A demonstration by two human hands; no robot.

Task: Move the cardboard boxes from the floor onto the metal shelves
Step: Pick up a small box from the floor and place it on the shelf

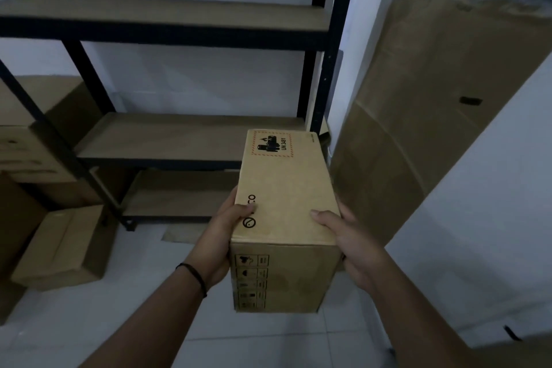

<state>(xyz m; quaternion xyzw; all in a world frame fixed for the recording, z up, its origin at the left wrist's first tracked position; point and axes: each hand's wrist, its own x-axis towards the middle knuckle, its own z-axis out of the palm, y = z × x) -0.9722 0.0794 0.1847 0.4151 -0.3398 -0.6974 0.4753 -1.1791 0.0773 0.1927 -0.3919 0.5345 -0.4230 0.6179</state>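
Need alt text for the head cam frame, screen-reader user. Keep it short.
Two bare hands, left hand and right hand, grip the sides of a cardboard box marked UN 3481, held in front of a black metal shelf unit whose visible boards are bare. More boxes sit at left; a tall flattened carton leans at right.

Three shelf boards (167,10) on one rack — and one held cardboard box (283,188), two hands (219,245).

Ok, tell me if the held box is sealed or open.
Sealed, as far as shows: the box has a flat, unbroken top with no flaps raised, gripped at its sides by the left hand and right hand. Its underside is hidden.
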